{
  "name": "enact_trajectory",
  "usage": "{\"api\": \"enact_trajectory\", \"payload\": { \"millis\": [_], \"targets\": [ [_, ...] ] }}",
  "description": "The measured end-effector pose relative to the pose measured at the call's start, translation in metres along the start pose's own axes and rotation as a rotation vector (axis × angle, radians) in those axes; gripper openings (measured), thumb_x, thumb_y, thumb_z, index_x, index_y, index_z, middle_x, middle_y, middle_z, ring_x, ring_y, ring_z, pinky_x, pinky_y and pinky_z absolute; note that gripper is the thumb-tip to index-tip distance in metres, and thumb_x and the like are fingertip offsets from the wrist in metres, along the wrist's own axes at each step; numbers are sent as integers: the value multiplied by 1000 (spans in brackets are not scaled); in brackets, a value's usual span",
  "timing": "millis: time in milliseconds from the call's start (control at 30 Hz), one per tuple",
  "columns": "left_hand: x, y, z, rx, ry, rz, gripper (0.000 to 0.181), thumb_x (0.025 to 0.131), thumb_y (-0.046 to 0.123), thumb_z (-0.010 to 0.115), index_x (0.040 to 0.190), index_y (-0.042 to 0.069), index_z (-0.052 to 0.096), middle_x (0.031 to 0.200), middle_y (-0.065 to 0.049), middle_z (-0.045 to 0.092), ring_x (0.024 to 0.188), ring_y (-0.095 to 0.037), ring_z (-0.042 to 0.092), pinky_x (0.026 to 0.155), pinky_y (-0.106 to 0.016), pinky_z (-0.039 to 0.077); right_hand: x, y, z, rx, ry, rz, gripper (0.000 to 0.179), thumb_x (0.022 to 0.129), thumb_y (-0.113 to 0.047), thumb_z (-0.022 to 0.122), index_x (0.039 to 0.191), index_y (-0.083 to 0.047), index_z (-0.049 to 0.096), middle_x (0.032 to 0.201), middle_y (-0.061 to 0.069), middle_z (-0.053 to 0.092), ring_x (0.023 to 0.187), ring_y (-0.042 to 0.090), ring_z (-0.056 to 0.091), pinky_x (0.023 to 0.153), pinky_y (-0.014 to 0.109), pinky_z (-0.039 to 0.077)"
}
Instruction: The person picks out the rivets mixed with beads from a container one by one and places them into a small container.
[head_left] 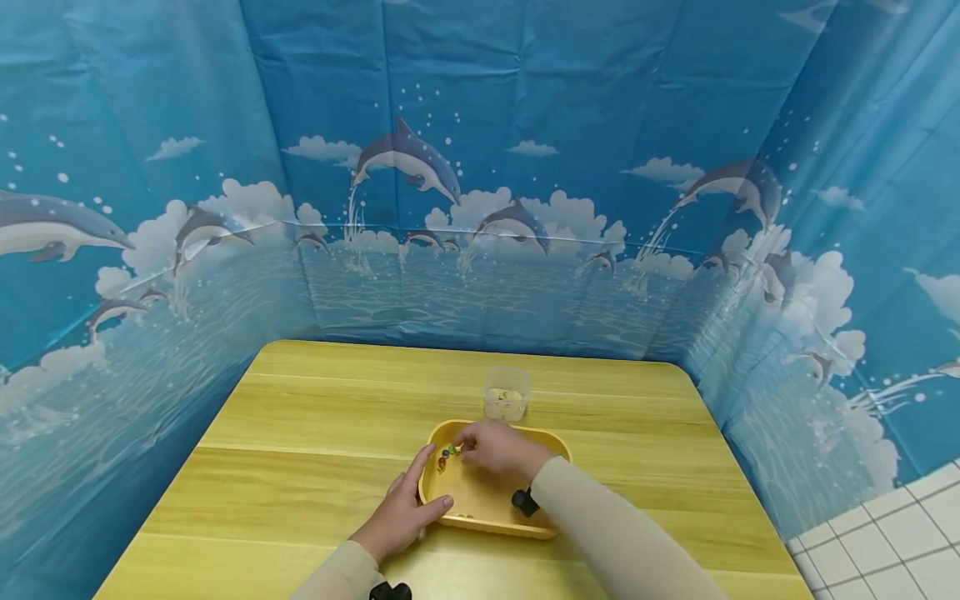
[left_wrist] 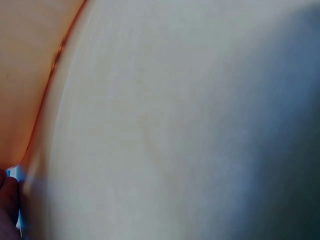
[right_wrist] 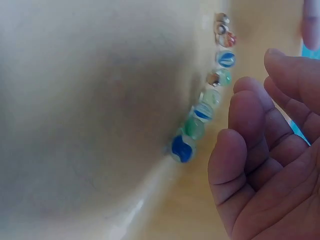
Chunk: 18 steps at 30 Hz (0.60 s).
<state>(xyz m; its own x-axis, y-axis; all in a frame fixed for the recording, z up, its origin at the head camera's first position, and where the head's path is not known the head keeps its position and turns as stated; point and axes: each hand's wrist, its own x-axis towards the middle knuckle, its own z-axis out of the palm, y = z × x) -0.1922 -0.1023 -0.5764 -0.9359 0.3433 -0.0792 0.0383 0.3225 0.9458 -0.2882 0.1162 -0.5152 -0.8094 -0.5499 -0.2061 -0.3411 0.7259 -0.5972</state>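
Marbles (right_wrist: 195, 129) are the parts under our right hand (head_left: 498, 447), which reaches into the tray (head_left: 487, 492) at the lower centre of the head view. Its fingers are bent and narrow; we cannot tell whether the tips pinch a marble, since the thumb contact is hidden. Our left hand (head_left: 401, 512) is spread wide, fingers along the tray's left rim and thumb over its near left corner.

The marbles lie in a curved row along the tray's wall, upper left of the tray in the head view, upper centre to centre in the right wrist view. We judge them to be glass: hard, light singly, smooth and prone to roll or slip. We should take each across its widest part, thumb opposite forefinger, with light pressure; a grip above the middle may squirt it away. The tray looks like stiff plastic, best steadied by its rim.

Beyond the tray's far edge stands a clear box (head_left: 506, 375), on the table (head_left: 322, 417). Its contents are too small to identify.
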Motion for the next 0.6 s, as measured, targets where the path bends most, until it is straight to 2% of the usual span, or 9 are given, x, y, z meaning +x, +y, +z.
{"api": "enact_trajectory", "payload": {
  "millis": [100,367,600],
  "targets": [
    [0,-1,0,13,11,2,88,103,34,70,170,30,15,146,-29,43,123,-29,56,89,-22,59,3,3,5,-3,-5,-4,28,100,-14,72,128,-9,75,96,-9,72,77,6,60,72,24,52],
    [3,-2,-1,-9,-6,14,88,103,32,69,171,30,12,147,-31,41,117,-24,64,89,-24,59,3,2,13,-14,-15,-19,30,97,-12,74,127,-9,75,80,-8,63,68,7,54,63,22,47],
    [3,-1,-1,2,-4,-8,88,103,35,69,170,32,12,149,-29,40,125,-28,58,92,-24,58,3,2,18,-49,-7,-14,30,97,-14,75,127,-10,76,82,-9,64,74,6,55,70,21,48]
  ]
}}
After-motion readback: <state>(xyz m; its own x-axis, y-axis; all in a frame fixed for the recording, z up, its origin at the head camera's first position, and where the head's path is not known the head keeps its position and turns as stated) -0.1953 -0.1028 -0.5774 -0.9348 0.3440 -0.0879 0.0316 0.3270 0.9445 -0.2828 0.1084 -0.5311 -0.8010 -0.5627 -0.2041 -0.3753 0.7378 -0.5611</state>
